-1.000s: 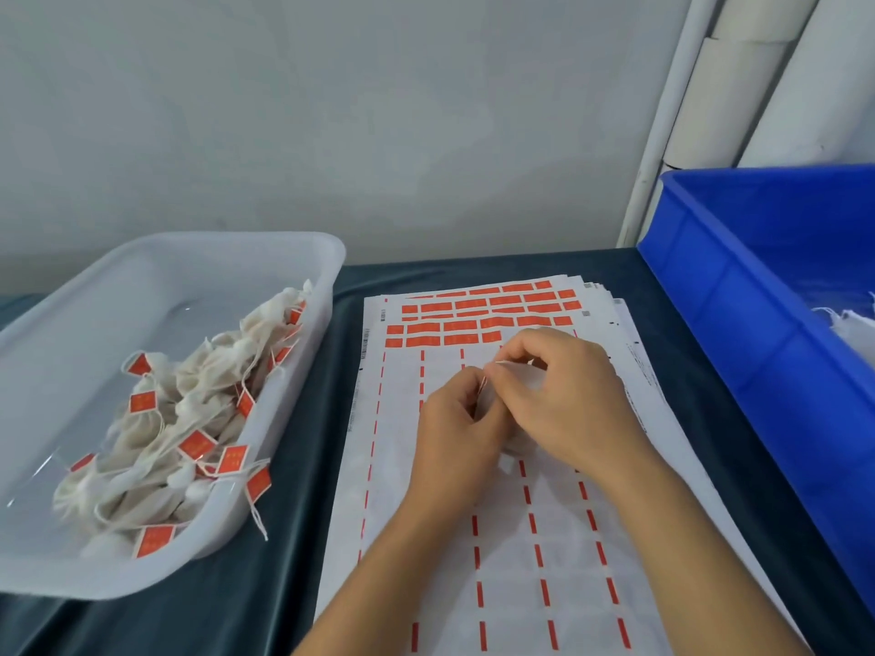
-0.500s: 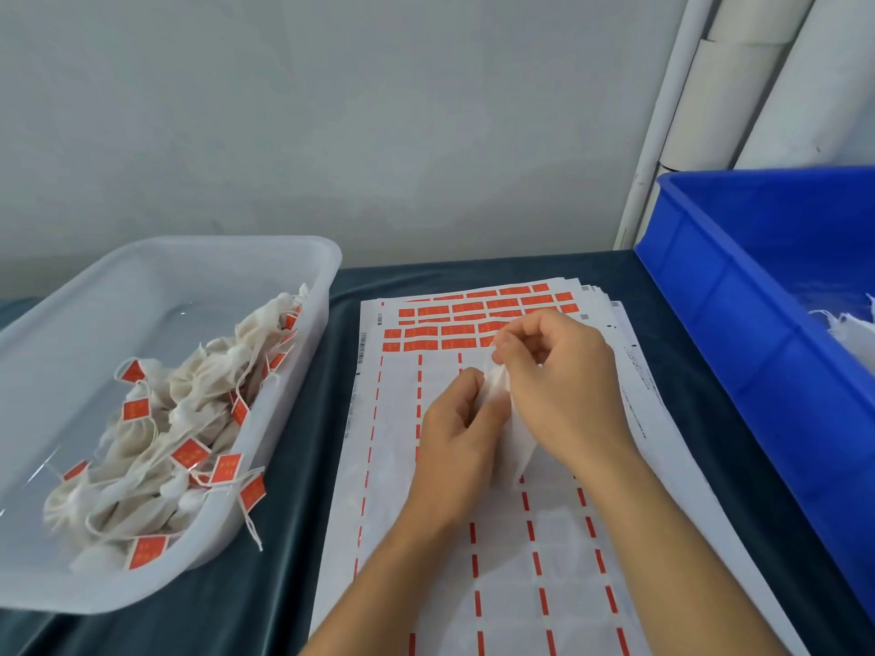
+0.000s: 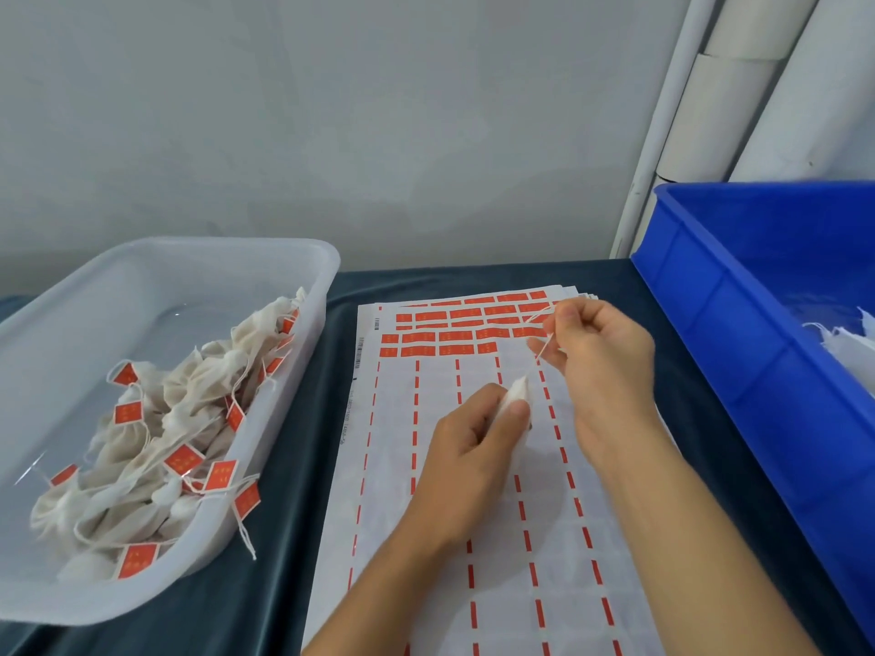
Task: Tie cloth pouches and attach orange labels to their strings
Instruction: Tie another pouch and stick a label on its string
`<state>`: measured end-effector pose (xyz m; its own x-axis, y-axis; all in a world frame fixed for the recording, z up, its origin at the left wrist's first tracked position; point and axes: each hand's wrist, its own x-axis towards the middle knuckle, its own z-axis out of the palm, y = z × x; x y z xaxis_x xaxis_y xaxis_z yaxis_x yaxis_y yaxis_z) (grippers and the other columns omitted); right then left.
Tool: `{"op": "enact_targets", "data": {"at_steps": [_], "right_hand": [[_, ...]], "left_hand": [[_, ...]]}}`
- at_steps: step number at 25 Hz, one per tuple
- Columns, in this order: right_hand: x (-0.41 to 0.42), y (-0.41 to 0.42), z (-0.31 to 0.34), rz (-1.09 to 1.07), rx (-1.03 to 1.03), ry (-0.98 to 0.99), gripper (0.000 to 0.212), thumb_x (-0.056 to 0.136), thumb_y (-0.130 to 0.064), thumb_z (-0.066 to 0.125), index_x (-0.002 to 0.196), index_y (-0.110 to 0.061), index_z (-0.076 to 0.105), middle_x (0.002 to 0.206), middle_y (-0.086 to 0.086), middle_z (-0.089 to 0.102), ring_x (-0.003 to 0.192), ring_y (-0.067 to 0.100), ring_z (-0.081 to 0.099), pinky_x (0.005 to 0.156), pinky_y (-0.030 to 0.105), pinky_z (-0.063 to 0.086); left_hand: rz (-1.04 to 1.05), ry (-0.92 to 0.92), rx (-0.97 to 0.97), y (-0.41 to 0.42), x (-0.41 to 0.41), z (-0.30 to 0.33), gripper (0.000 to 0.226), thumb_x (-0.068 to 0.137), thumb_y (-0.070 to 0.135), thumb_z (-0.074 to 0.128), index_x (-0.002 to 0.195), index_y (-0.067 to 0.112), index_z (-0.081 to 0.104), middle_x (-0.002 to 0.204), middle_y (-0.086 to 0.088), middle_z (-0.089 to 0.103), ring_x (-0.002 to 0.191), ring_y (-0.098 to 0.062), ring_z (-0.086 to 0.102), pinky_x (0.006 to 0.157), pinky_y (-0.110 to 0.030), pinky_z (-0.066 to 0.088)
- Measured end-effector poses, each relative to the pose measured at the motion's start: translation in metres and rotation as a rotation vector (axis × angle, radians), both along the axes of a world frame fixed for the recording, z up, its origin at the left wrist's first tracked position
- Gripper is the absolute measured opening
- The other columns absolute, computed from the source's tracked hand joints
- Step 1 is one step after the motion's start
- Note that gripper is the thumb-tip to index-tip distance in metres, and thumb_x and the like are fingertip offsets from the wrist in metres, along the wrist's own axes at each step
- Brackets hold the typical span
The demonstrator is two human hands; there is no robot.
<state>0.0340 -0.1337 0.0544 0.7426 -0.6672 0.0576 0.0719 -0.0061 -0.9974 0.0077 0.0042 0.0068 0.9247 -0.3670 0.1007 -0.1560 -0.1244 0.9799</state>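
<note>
white pouch [image 3: 517, 395] in left hand [image 3: 473, 442]; right hand [image 3: 596, 352] pinches string [image 3: 544, 345]

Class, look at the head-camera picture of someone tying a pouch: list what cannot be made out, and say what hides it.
- Pouch: mostly hidden by the left hand gripping it.
- Printing on the orange labels: too small to read.
- Blue crate: cut off by the right edge; its white contents barely show.
- String knot: too thin and blurred near the right hand.
</note>
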Motion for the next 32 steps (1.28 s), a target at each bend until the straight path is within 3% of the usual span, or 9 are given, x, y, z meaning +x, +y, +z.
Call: {"op": "enact_targets", "data": {"at_steps": [5, 8, 12, 16, 19, 23, 26, 29, 32], "right_hand": [[-0.008, -0.010, -0.019, 0.092, 0.079, -0.012, 0.007, 0.097, -0.028, 0.069, 0.101, -0.034, 0.071, 0.086, -0.020, 0.075, 0.085, 0.003, 0.074, 0.063, 0.020, 0.060], [-0.021, -0.011, -0.037, 0.026, -0.179, 0.030, 0.018, 0.097, -0.030, 0.069, 0.104, -0.046, 0.065, 0.093, -0.036, 0.069, 0.091, -0.005, 0.070, 0.069, 0.017, 0.059], [-0.034, -0.001, -0.054, 0.065, -0.631, -0.096, 0.028, 0.102, -0.034, 0.057, 0.128, -0.044, 0.059, 0.127, -0.031, 0.059, 0.118, 0.001, 0.059, 0.094, 0.022, 0.052], [-0.034, 0.004, -0.054, 0.373, -0.680, -0.105, 0.044, 0.107, -0.040, 0.046, 0.150, -0.049, 0.040, 0.151, -0.032, 0.041, 0.142, -0.003, 0.039, 0.109, 0.016, 0.038], [-0.036, 0.007, -0.056, 0.502, -0.604, -0.053, 0.042, 0.105, -0.034, 0.047, 0.143, -0.051, 0.050, 0.142, -0.030, 0.052, 0.132, -0.012, 0.045, 0.100, 0.003, 0.040], [-0.037, 0.002, -0.059, 0.405, -0.562, -0.046, 0.025, 0.102, -0.027, 0.058, 0.116, -0.044, 0.069, 0.116, -0.022, 0.069, 0.111, -0.007, 0.061, 0.092, 0.012, 0.053], [-0.039, -0.001, -0.059, 0.260, -0.544, -0.096, 0.024, 0.098, -0.027, 0.061, 0.116, -0.035, 0.074, 0.112, -0.018, 0.072, 0.106, -0.010, 0.063, 0.084, 0.009, 0.053], [-0.039, -0.001, -0.057, 0.128, -0.608, -0.186, 0.028, 0.094, -0.032, 0.057, 0.115, -0.028, 0.075, 0.107, -0.014, 0.072, 0.099, -0.007, 0.065, 0.086, 0.008, 0.051], [-0.038, -0.003, -0.059, 0.078, -0.776, -0.288, 0.025, 0.096, -0.012, 0.065, 0.118, -0.015, 0.076, 0.099, -0.007, 0.072, 0.089, 0.008, 0.066, 0.084, 0.015, 0.055]], "left_hand": [[0.095, -0.027, -0.022, 0.003, 0.004, -0.002, 0.030, 0.102, 0.052, 0.056, 0.088, 0.027, 0.066, 0.083, 0.010, 0.068, 0.080, -0.003, 0.066, 0.068, -0.006, 0.048], [0.179, 0.009, -0.086, 0.003, 0.007, -0.002, 0.025, 0.107, 0.044, 0.054, 0.091, 0.030, 0.068, 0.092, 0.011, 0.073, 0.093, -0.006, 0.069, 0.074, -0.003, 0.048], [0.232, 0.033, -0.098, 0.005, 0.010, -0.001, 0.025, 0.101, 0.054, 0.051, 0.093, 0.039, 0.068, 0.083, 0.009, 0.072, 0.082, -0.006, 0.070, 0.070, -0.006, 0.050], [0.095, 0.024, -0.037, 0.005, 0.014, -0.004, 0.036, 0.109, 0.042, 0.045, 0.084, 0.031, 0.067, 0.072, 0.001, 0.063, 0.065, -0.006, 0.059, 0.061, -0.015, 0.050], [-0.061, 0.050, -0.030, 0.005, 0.013, -0.004, 0.043, 0.112, 0.039, 0.040, 0.081, 0.026, 0.065, 0.072, -0.008, 0.059, 0.065, -0.012, 0.053, 0.061, -0.022, 0.045], [-0.112, 0.019, -0.008, 0.008, 0.010, 0.001, 0.045, 0.112, 0.042, 0.040, 0.080, 0.030, 0.069, 0.074, -0.005, 0.063, 0.068, -0.008, 0.059, 0.066, -0.021, 0.050], [-0.150, 0.080, 0.039, 0.009, 0.012, 0.004, 0.031, 0.102, 0.044, 0.046, 0.093, 0.029, 0.071, 0.085, 0.006, 0.068, 0.083, -0.009, 0.066, 0.075, -0.018, 0.053], [-0.122, 0.238, 0.184, 0.013, 0.023, 0.009, 0.033, 0.102, 0.038, 0.045, 0.104, 0.017, 0.070, 0.095, 0.001, 0.069, 0.101, -0.017, 0.066, 0.092, -0.030, 0.058], [-0.230, 0.156, 0.116, 0.027, 0.021, 0.009, 0.039, 0.098, 0.045, 0.049, 0.101, 0.016, 0.075, 0.100, 0.001, 0.073, 0.098, -0.021, 0.069, 0.090, -0.030, 0.056]]}}
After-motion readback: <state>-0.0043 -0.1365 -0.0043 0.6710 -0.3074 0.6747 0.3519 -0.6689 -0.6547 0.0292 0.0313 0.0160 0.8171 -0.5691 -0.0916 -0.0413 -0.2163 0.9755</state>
